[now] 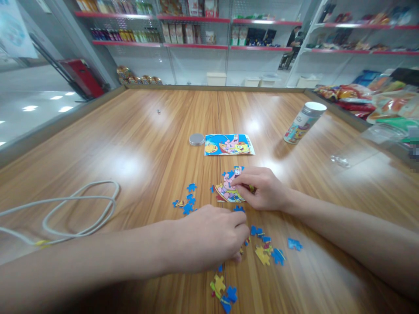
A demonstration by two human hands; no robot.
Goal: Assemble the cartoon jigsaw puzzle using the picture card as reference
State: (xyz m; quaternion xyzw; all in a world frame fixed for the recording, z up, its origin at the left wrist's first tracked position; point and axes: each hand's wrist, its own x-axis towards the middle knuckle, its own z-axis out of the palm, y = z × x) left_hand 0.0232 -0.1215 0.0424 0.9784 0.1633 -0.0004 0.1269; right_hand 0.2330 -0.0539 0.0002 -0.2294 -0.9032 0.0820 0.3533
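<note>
A partly joined jigsaw puzzle (pixel 225 192) with pink cartoon figures lies on the wooden table. My right hand (pixel 263 188) rests over its right side, fingers bent, the index fingertip on its surface. Closer to me, my left hand (pixel 218 235) is curled palm down above loose pieces; whatever its fingertips hold is hidden beneath it. Blue puzzle pieces (pixel 188 208) lie left of the puzzle. To the right are a yellow puzzle piece (pixel 262 255) and a blue puzzle piece (pixel 278 256), with more pieces below my left hand. A cartoon picture card (pixel 229 145) lies beyond the puzzle.
Beside the card is a round metal lid (pixel 197 139). A printed canister (pixel 303 123) stands at the right. A white cable (pixel 81 198) loops across the table's left. Snack bags (pixel 353 98) sit past the right edge; stocked shelves (pixel 193 18) line the back.
</note>
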